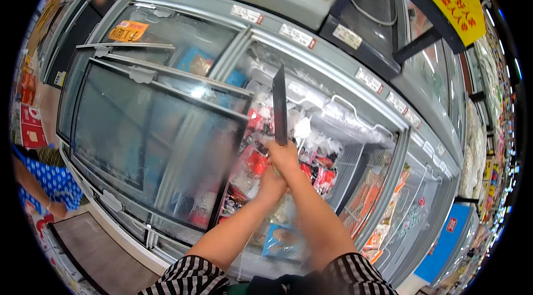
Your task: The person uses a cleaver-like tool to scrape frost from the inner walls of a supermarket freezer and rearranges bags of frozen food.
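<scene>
While my right fingers (276, 151) clamp the dark blade (280, 109), I cannot tell my left hand's (272, 184) grip. Red packets (257, 163) crowd below; the glass lid (150, 134) covers the left side.

1. Was a bladed tool (280, 109), long, narrow and flat, with a dark grey face.
2. Ended in a slanted tip, rising to a point on the right edge.
3. Pointed away from the body, almost straight up the view.
4. Vanished at the lower end into the closed right hand (283, 154), with the left hand (272, 184) clasped just below.
5. Extended over the open freezer compartment (355, 123); could not be judged as touching its frosted far side.
</scene>
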`<act>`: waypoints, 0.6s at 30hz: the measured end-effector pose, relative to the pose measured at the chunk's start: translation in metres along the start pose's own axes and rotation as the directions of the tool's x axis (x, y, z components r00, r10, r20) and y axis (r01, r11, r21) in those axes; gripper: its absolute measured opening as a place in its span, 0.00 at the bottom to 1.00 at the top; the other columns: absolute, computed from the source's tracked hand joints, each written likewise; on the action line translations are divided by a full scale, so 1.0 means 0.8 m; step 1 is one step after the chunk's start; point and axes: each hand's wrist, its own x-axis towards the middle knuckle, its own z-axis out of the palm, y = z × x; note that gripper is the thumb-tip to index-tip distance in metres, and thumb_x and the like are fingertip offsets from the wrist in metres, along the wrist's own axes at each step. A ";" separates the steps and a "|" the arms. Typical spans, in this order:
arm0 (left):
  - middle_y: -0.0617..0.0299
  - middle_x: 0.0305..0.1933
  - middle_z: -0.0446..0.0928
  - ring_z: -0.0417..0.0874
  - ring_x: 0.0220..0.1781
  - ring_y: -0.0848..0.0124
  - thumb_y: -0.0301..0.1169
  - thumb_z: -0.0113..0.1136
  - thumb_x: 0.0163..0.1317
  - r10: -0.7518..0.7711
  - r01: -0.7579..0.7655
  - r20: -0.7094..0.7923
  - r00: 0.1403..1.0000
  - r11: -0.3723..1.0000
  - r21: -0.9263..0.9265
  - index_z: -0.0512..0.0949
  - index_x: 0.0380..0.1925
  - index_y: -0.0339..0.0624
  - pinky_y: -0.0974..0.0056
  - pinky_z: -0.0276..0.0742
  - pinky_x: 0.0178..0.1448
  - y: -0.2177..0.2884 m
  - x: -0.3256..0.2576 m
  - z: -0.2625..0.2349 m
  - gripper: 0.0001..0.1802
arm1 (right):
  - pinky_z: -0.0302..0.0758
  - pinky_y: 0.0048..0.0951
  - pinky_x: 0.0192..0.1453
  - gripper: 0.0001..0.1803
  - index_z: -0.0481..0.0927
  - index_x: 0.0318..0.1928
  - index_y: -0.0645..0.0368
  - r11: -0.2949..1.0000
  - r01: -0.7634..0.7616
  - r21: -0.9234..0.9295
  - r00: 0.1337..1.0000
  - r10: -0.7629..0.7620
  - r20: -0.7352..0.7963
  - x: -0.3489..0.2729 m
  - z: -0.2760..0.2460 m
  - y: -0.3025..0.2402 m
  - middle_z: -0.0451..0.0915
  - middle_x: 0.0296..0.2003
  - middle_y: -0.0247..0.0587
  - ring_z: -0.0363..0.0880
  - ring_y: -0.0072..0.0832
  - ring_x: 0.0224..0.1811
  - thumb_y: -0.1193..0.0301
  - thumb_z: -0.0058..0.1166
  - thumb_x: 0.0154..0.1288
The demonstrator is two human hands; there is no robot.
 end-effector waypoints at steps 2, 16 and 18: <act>0.56 0.36 0.78 0.78 0.30 0.71 0.31 0.64 0.51 0.145 -0.140 -0.022 0.989 0.979 0.151 0.72 0.43 0.34 0.65 0.73 0.30 -0.027 -0.006 0.006 0.20 | 0.74 0.41 0.38 0.20 0.78 0.31 0.67 0.995 -0.074 0.064 0.997 0.073 0.018 -0.012 0.000 0.016 0.78 0.22 0.56 0.80 0.48 0.31 0.58 0.50 0.51; 0.47 0.45 0.77 0.77 0.48 0.51 0.39 0.64 0.46 -0.333 0.081 0.370 0.867 0.828 0.554 0.70 0.50 0.44 0.55 0.72 0.51 -0.080 -0.148 -0.027 0.29 | 0.74 0.25 0.24 0.15 0.72 0.39 0.63 0.722 -0.319 0.615 0.920 0.393 0.016 -0.205 -0.023 0.136 0.76 0.22 0.38 0.76 0.26 0.19 0.68 0.58 0.56; 0.47 0.45 0.77 0.77 0.49 0.51 0.38 0.64 0.46 -0.363 0.086 0.413 0.835 0.828 0.554 0.69 0.51 0.44 0.55 0.72 0.51 -0.099 -0.166 -0.049 0.29 | 0.74 0.25 0.25 0.15 0.72 0.40 0.63 0.743 -0.268 0.613 0.951 0.304 0.047 -0.236 -0.017 0.144 0.77 0.24 0.39 0.77 0.26 0.19 0.67 0.59 0.56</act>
